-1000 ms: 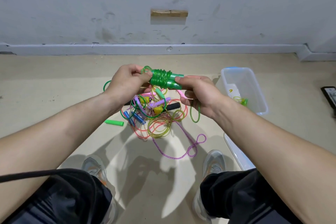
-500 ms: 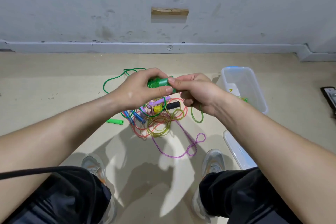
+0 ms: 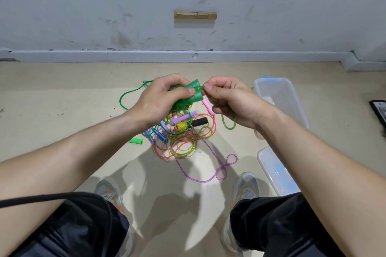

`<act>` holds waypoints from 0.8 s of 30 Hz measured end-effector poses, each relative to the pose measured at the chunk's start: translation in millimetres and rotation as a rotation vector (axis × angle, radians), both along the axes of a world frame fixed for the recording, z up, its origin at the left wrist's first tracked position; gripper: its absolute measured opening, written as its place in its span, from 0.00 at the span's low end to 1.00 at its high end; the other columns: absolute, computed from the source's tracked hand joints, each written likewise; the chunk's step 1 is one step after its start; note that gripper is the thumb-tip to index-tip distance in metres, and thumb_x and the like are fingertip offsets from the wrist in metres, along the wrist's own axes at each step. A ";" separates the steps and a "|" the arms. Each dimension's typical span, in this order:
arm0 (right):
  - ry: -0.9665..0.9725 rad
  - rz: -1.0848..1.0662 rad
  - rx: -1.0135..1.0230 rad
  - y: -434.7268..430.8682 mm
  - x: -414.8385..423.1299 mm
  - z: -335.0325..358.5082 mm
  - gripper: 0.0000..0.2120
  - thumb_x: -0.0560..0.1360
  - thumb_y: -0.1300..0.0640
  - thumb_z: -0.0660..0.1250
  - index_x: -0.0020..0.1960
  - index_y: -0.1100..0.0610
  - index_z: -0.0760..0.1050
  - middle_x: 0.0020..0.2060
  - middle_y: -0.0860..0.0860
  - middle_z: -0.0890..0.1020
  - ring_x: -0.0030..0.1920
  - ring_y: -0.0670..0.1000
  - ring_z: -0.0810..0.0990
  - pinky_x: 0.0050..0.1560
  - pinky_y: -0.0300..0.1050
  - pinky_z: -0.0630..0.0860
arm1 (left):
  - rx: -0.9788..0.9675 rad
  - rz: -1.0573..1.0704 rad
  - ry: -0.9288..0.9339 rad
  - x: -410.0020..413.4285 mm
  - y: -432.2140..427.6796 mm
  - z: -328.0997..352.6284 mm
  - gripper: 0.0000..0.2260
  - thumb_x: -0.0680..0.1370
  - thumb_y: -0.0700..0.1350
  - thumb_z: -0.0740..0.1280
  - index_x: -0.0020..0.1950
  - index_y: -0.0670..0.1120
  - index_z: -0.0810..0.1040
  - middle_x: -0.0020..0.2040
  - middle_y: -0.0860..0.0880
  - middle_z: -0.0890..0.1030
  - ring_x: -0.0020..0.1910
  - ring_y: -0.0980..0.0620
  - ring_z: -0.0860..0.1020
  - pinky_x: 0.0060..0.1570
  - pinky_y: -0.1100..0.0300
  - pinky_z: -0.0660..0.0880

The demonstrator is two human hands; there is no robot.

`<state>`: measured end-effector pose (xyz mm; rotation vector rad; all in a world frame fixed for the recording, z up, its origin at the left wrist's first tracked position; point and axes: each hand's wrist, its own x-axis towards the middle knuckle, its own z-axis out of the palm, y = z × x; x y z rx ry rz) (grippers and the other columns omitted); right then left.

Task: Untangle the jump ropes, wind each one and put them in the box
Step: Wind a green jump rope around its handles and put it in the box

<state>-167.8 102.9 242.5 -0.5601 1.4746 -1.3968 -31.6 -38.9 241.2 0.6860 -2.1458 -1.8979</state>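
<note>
Left hand is clamped round the green jump rope, fingers curled over the coils and thumb pressed on top. Right hand sits at the handle ends, thumb and forefinger pinched on a strand of green cord there, the other fingers curled in. The rope is translucent green, its cord wound into a fat bundle round two green handles lying side by side. It's held in the air directly above the tangle.

That tangle is on the floor: pink, yellow, green and purple cords knotted together, with blue, purple, yellow and black handles poking out. A loose green handle lies just left of the tangle. A purple cord trails out of it to the near right, ending in a loop. Right of the tangle stands the clear box, open, with its lid flat on the floor nearer the person.
</note>
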 end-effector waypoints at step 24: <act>-0.240 -0.153 -0.069 -17.9 33.7 -21.3 0.08 0.81 0.63 0.63 0.44 0.56 0.71 0.27 0.49 0.70 0.26 0.44 0.59 0.23 0.35 0.53 | 0.365 0.155 0.051 -4.4 -0.8 -0.5 0.10 0.73 0.50 0.67 0.49 0.47 0.73 0.30 0.43 0.76 0.22 0.50 0.67 0.22 0.67 0.60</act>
